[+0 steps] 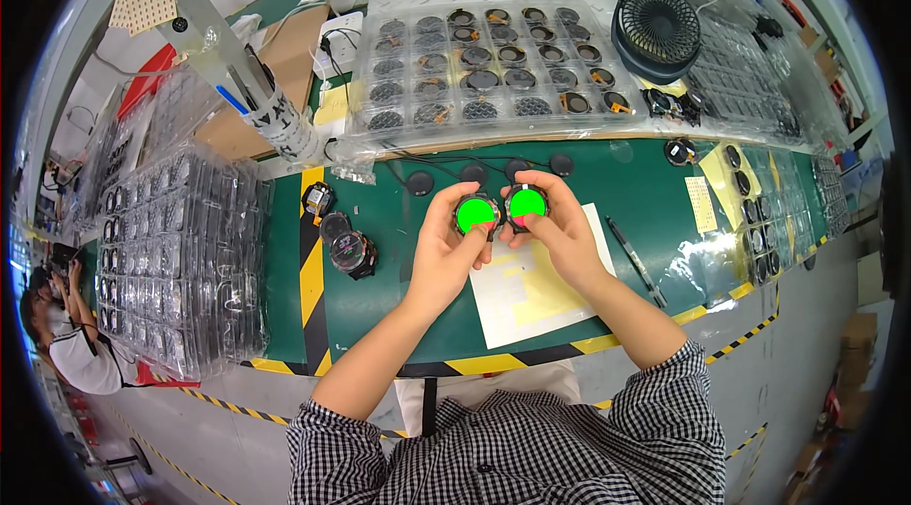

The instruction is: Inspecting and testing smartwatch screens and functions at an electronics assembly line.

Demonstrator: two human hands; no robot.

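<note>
Two round watch-like devices with bright green faces, held side by side over the bench (275,296) near the top of a white sheet (493,323) with a yellow area. Left hand (444,244): grip closed around the left device (474,212), thumb over the lower part of its face. Right hand (567,234): grip closed around the right device (528,202), thumb likewise across the lower part. Behind the hands — a row of black discs (420,183) with dark cables, then a clear tray (531,128) of round parts, a dark fan (658,26) at its right. Left of the hands, three dark round units (353,253) beside black-and-yellow tape (312,282); farther left, a tall stack of clear trays (185,268). Right of the sheet, one slim pen (636,260), lying aslant.
</note>
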